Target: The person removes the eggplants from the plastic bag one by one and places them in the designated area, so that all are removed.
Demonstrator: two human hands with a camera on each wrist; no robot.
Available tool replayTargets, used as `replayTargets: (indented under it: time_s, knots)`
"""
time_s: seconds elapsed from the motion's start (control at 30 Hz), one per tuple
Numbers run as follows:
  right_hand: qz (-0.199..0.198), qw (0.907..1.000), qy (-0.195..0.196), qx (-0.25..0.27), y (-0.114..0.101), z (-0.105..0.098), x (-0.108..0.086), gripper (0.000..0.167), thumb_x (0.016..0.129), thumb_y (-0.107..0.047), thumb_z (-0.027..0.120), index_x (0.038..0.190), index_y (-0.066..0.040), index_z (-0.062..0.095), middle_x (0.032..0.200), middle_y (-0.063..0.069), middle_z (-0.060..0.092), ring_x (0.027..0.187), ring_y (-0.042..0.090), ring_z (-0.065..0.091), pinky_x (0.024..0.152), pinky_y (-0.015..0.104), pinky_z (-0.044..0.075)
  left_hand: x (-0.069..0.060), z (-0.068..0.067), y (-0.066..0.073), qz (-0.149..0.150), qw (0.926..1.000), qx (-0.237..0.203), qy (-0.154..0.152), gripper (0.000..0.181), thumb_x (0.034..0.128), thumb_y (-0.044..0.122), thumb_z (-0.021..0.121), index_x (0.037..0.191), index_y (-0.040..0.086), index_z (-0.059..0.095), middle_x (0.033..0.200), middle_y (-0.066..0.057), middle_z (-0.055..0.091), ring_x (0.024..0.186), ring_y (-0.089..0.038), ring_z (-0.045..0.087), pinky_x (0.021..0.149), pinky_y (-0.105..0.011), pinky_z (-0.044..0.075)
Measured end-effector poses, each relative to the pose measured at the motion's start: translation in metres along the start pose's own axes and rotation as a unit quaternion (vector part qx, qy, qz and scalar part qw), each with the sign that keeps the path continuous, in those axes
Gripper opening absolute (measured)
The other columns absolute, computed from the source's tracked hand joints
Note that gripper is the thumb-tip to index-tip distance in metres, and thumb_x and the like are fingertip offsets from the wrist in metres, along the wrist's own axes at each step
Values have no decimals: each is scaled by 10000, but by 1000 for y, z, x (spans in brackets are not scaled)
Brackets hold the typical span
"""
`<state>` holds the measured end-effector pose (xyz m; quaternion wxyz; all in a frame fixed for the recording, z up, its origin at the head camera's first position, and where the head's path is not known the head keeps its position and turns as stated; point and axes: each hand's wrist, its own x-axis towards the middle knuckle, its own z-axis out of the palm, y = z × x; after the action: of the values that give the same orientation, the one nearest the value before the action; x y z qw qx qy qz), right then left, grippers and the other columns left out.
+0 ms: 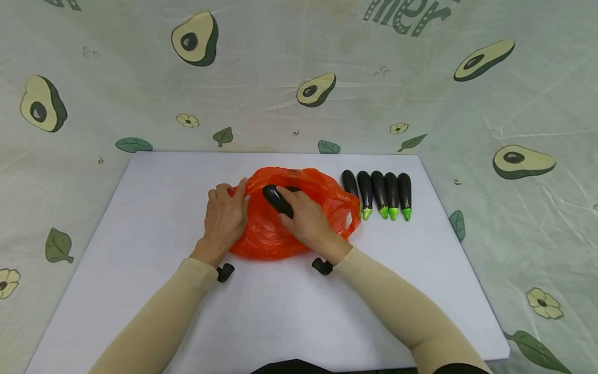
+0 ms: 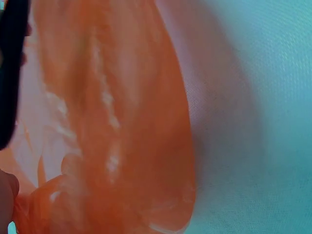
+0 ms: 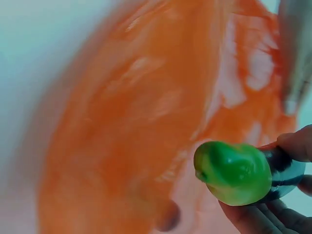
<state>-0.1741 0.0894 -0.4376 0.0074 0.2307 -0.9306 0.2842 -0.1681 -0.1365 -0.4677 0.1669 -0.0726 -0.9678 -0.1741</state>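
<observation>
A red-orange plastic bag lies on the white table with its mouth spread. My left hand grips the bag's left rim, and the film bunches by the thumb in the left wrist view. Over the bag's opening, my right hand holds a dark eggplant between thumb and fingers. Its green stem end faces the right wrist camera. A small dark shape shows behind the right fingers; what it is, I cannot tell.
Several eggplants lie in a row right of the bag, green stems towards me; the leftmost is partly behind the bag's edge. The white table ends at a wall cloth printed with avocados.
</observation>
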Motion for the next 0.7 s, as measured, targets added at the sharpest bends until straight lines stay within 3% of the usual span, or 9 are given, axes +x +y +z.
replayTargets:
  time_s: [0.13,0.3,0.47,0.7]
  knots:
    - [68,9996,186,223,-5,-24,-6,697,982,-201,757,1606,-155,451,1341,150,641,1095,287,656,921,432,620,0,-2,0,5,10000,-24,-14,523,1105,247,530,1597,90,454,1260,-311,487,1065,-441,465,798,-473,441]
    - [81,9975,697,-15,2,-52,-9,688,980,-196,759,1597,-128,461,1331,170,664,1087,305,660,904,445,615,-2,-4,-1,-10,10000,17,-6,521,1104,242,531,1596,88,455,1255,-306,490,1058,-437,466,797,-464,435]
    - [368,9928,1130,-172,19,-79,-11,667,989,-199,742,1591,-109,468,1291,213,670,1005,332,656,834,481,618,-3,-5,-2,17,10000,2,25,513,1101,235,538,1586,79,468,1251,-311,495,1052,-439,470,796,-465,438]
    - [945,9842,1417,-473,56,-103,-15,656,1010,-221,708,1604,-113,450,1261,255,663,1005,386,627,848,549,594,-3,-5,-4,-9,10000,-26,4,515,1101,239,545,1586,81,471,1259,-303,491,1067,-431,466,807,-463,440]
